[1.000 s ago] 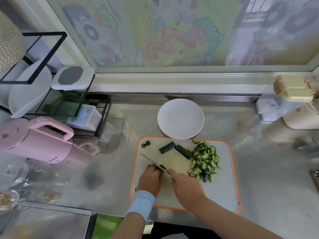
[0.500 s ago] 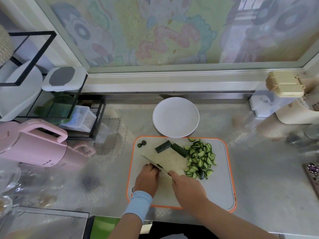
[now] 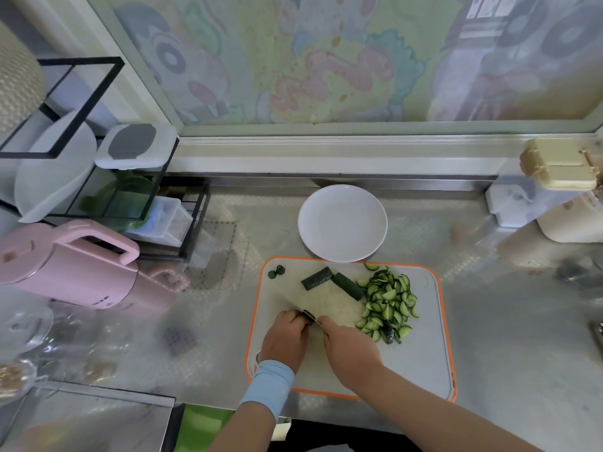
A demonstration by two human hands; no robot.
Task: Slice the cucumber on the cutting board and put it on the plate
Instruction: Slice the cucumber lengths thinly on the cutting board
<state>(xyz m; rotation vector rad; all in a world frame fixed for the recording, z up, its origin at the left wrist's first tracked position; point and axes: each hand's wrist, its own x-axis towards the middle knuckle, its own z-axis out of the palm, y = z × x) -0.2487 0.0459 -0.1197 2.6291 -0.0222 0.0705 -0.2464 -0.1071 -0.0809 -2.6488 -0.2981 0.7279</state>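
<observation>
Cucumber slices [image 3: 388, 301]: a pile of half-moons on the right half of the cutting board [image 3: 424, 353], which is grey with an orange rim. Two long uncut cucumber lengths [image 3: 348, 286] lie end to end just left of the pile, toward the far edge. Two end nubs [image 3: 276, 271] sit at the far-left corner of the board, well apart from the rest.

A dark cucumber stub [image 3: 308, 314] is near the middle of the board, pinned under the fingertips of the left hand [image 3: 285, 337]. Its fingers are curled down over the stub, knuckles forward. There is a light blue wristband [image 3: 269, 384] on that wrist.

The right hand [image 3: 350, 345] is fisted around the knife [image 3: 316, 320]. The handle is hidden inside the grip. The blade is blurred, angled away to the far left across the stub and right against the left-hand fingers. I can't tell whether the edge is on the board.

The white plate [image 3: 342, 223] is on the steel counter [image 3: 505, 321], its near rim right at the board's far edge.

Left side: pink jug [image 3: 71, 265], black wire rack [image 3: 107, 190], white box with a grey lid [image 3: 137, 146] on top of the rack. Far right: beige clip-lid container [image 3: 561, 168].
</observation>
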